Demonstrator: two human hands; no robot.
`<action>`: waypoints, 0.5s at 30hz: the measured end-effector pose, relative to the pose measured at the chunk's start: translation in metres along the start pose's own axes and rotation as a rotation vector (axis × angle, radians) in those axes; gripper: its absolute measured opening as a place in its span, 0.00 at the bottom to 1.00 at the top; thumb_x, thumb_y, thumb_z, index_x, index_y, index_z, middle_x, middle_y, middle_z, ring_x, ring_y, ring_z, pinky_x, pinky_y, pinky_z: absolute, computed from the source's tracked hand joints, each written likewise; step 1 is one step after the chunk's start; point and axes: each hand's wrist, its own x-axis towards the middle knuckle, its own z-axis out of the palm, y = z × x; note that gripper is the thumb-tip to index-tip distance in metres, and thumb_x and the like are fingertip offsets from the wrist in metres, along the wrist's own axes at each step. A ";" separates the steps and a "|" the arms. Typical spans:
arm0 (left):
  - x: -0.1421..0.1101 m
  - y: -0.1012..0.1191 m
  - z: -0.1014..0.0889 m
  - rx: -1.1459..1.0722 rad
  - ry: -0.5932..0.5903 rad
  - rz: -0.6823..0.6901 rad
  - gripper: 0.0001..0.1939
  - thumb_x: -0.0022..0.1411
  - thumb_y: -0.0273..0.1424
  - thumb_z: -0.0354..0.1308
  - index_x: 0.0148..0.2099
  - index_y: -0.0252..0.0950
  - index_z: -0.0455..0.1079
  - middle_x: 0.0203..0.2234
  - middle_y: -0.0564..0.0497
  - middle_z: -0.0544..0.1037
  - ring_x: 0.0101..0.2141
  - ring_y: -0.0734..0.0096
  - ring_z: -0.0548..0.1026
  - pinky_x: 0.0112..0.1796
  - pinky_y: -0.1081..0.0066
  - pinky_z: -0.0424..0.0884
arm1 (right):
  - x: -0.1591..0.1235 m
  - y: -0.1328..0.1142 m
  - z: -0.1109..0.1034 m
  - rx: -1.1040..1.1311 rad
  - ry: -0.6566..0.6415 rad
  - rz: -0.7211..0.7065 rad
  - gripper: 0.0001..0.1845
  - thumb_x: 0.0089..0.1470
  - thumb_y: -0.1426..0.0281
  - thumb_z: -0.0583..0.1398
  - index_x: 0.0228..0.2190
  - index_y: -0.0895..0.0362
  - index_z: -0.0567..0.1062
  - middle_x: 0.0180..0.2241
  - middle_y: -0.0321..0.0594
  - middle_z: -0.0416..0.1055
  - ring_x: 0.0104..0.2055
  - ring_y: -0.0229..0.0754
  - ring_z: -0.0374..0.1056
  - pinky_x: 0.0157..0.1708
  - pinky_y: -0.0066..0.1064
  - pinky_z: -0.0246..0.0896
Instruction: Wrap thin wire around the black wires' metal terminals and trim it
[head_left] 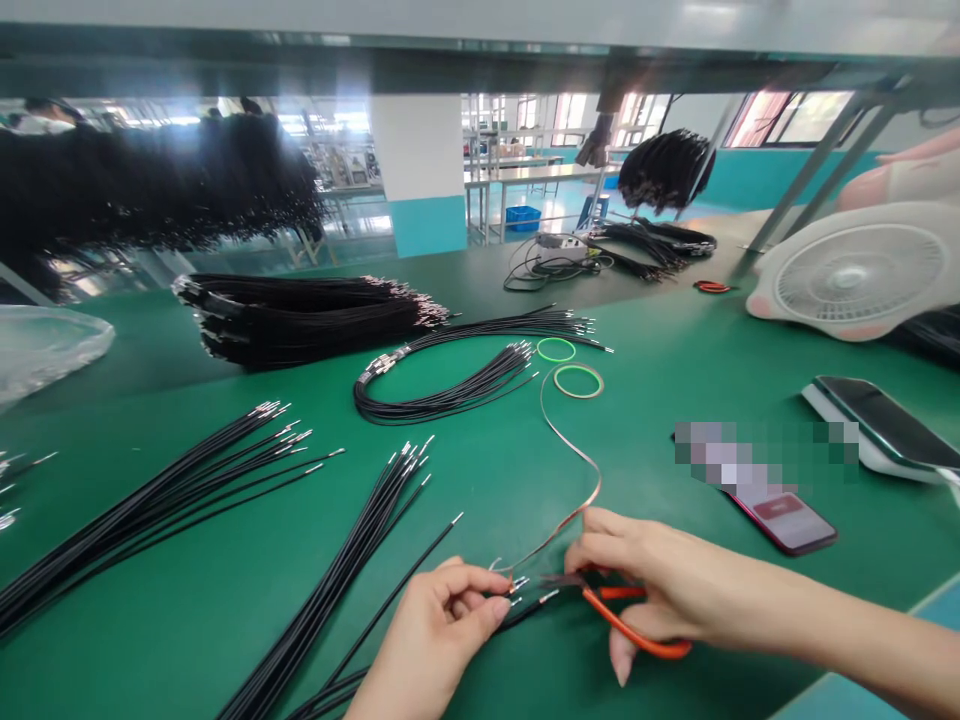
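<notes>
Left grip (431,640) pinches black wire ends (521,590); right grip (645,570) presses around orange-handled scissors (637,632). A stacked wire bundle (300,320) and loose wires (330,590) remain on the green worktop (487,480).

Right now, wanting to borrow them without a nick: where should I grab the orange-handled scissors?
Take the orange loop handles from the right: the dark blades point left toward the wire tips pinched by the left hand. The right hand is on the handles now.

One left hand (435,640) and one right hand (660,580) are working with one pair of orange-handled scissors (637,628). Two tape rings (578,367) are lying nearby, two smartphones (787,525) are resting alongside, and one white fan (862,270) is standing beyond.
</notes>
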 end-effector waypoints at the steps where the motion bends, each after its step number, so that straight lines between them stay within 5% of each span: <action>1: 0.000 0.000 0.000 0.004 -0.004 0.000 0.11 0.54 0.35 0.65 0.37 0.34 0.80 0.24 0.54 0.67 0.25 0.74 0.65 0.28 0.73 0.62 | 0.005 0.000 0.003 -0.090 0.033 -0.020 0.16 0.47 0.61 0.69 0.36 0.55 0.74 0.33 0.35 0.66 0.30 0.36 0.66 0.26 0.24 0.59; 7: -0.001 -0.001 0.000 0.011 -0.025 -0.005 0.09 0.54 0.33 0.65 0.36 0.34 0.80 0.26 0.53 0.69 0.27 0.73 0.68 0.31 0.73 0.64 | 0.023 0.003 0.011 -0.493 0.067 -0.140 0.18 0.49 0.54 0.66 0.28 0.56 0.73 0.28 0.33 0.65 0.25 0.36 0.64 0.23 0.26 0.53; 15: -0.003 -0.001 0.001 0.007 -0.019 -0.015 0.07 0.54 0.32 0.64 0.35 0.35 0.80 0.25 0.53 0.70 0.28 0.71 0.69 0.32 0.72 0.67 | 0.030 0.008 0.014 -0.536 0.055 -0.208 0.23 0.52 0.47 0.60 0.29 0.56 0.74 0.28 0.34 0.67 0.24 0.37 0.66 0.22 0.28 0.54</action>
